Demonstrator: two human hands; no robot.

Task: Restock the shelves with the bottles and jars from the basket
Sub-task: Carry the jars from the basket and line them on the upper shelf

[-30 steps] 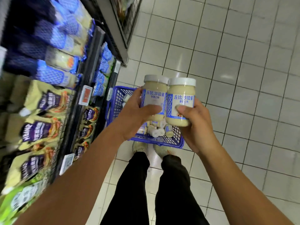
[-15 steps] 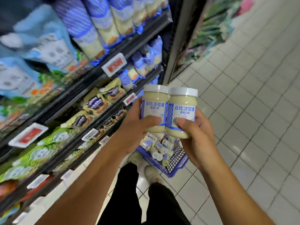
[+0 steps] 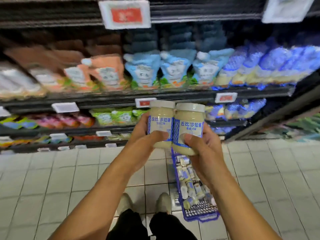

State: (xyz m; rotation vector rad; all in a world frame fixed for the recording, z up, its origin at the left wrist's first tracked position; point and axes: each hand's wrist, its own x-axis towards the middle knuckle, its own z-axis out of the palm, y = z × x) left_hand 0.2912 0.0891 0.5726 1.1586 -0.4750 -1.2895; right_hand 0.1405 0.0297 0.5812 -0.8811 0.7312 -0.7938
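Observation:
Two cream-filled jars with white lids and blue-and-white labels are held upright, side by side and touching, in front of the shelves. My left hand (image 3: 143, 141) grips the left jar (image 3: 160, 122), thumb across its lower front. My right hand (image 3: 202, 149) grips the right jar (image 3: 189, 126) the same way. Below them on the floor stands the blue wire basket (image 3: 199, 216) with several more small jars and bottles lying in it.
Dark shelves (image 3: 155, 97) span the view, stocked with orange, light-blue and dark-blue pouches above and green and pink packs below. White and red price tags (image 3: 125, 14) hang on the shelf edges. My shoes (image 3: 163, 202) stand on the white tiled floor left of the basket.
The view has swung from looking along the aisle to facing the shelves head-on. Both hands keep their jars together and now hold them before the shelves; the basket lies to the lower right.

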